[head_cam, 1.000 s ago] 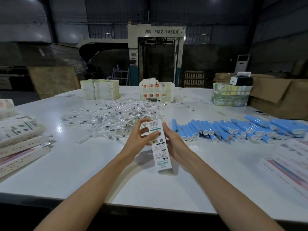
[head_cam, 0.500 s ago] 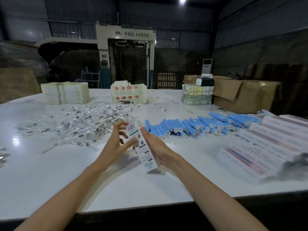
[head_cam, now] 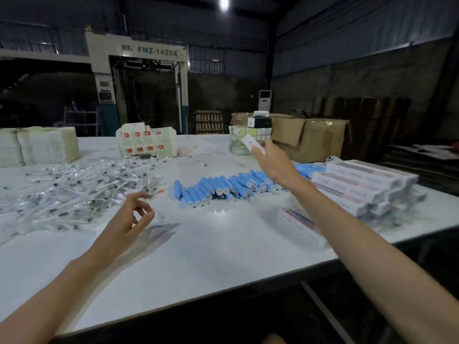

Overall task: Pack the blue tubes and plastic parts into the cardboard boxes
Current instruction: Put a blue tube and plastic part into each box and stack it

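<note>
1. Two hands are out over the white table. My left hand is nearest, just above the bare top, with its fingers loosely curled and nothing in them.
2. Just past its fingertips starts the heap of clear plastic parts, spread over the left side of the table.
3. The blue tubes lie side by side in a row across the middle, white caps towards me.
4. My right forearm crosses the right end of that row and hides some of it. My right hand is raised above the tubes, pinching a small box, which is tilted and blurred.
5. A stack of long white boxes sits right of the tubes, with a few more lying flat nearer me, partly under my arm.
6. Along the far edge stand piles of flat cartons, a second pile with orange marks and a greenish one behind the small box. Brown cardboard cartons are beside it, and the machine lettered FMZ-1450A is beyond.
7. Half a second ago both hands held the small box upright on the table in front of me. Since then the left has let go, and the right has carried it up and off to the right.
</note>
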